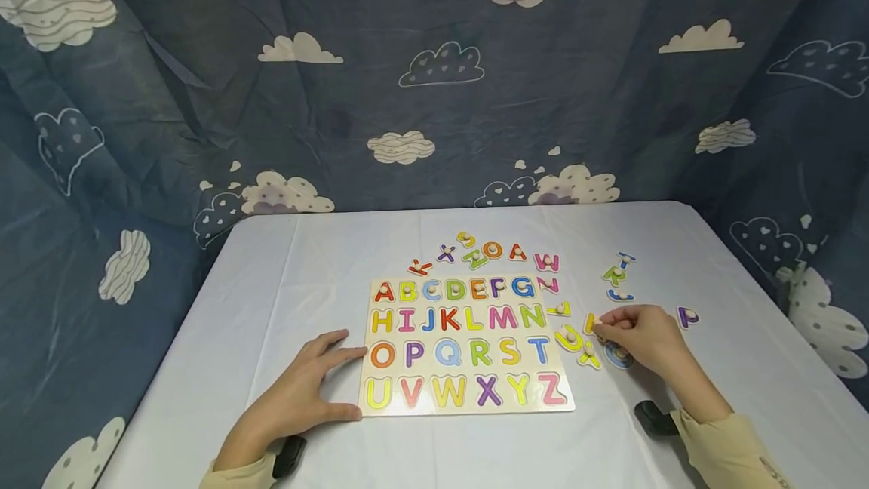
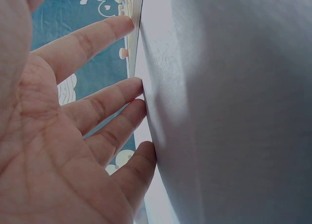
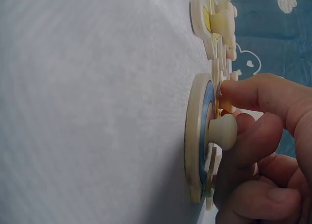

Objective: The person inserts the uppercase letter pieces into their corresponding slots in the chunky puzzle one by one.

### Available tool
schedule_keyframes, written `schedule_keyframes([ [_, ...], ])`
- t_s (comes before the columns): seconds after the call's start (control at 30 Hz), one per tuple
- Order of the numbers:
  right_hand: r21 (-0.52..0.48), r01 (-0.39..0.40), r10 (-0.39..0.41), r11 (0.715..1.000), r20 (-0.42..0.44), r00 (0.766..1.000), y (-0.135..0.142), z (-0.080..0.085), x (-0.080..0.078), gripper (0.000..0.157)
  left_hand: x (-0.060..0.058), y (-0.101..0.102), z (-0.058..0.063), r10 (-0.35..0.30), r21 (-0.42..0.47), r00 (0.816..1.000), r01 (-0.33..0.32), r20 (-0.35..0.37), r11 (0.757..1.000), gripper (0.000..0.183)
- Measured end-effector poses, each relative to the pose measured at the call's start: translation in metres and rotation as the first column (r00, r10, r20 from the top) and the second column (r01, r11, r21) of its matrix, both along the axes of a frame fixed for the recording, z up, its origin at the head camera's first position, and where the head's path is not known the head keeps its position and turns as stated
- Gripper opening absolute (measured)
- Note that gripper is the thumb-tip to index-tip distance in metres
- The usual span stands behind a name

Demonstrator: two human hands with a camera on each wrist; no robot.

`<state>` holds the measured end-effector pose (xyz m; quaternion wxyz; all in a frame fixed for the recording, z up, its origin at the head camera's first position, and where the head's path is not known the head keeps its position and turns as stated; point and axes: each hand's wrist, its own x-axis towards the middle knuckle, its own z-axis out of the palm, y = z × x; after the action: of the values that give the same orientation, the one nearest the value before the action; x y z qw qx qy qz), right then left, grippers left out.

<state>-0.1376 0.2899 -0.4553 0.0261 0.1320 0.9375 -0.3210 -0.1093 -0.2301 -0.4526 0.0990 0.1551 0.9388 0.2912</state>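
A wooden alphabet puzzle board (image 1: pixel 428 392) lies flat on the table. Knobbed pieces fill its top row, A to G; the lower rows show printed letters without knobs. My left hand (image 1: pixel 302 387) has its fingers spread, with index finger and thumb against the board's left edge. To the right of the board, my right hand (image 1: pixel 641 334) pinches a small yellow letter piece (image 1: pixel 589 323) between thumb and index finger; the fingertips partly hide it. Beneath that hand lies a round blue letter piece (image 1: pixel 619 355), its pale knob (image 3: pixel 223 131) standing close to the fingers in the right wrist view.
Loose yellow pieces, a U (image 1: pixel 568 338) and a Y (image 1: pixel 588 355), lie by the board's right edge. Several more, including an orange O (image 1: pixel 492 250) and a pink W (image 1: pixel 546 262), lie behind it. A purple P (image 1: pixel 687 317) sits farther right on the white tablecloth (image 1: pixel 326 262).
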Motion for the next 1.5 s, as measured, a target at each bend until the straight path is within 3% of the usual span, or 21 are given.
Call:
schedule_keyframes([
  [0.77,-0.054,-0.061,0.063,0.997,0.025,0.998,0.004,-0.004,-0.003,0.032,0.0,-0.002,-0.002,-0.016,-0.013,1.0,0.016,-0.001,1.0,0.085],
  [1.2,-0.079,-0.067,0.069,0.995,0.024,0.997,0.007,0.001,-0.006,0.035,0.001,-0.001,-0.001,-0.006,-0.006,1.0,0.006,-0.002,1.0,0.085],
  [1.5,-0.105,-0.12,0.122,0.987,0.015,0.992,-0.006,0.011,-0.013,0.036,-0.001,-0.002,-0.001,-0.023,-0.011,1.0,0.023,-0.009,1.0,0.085],
])
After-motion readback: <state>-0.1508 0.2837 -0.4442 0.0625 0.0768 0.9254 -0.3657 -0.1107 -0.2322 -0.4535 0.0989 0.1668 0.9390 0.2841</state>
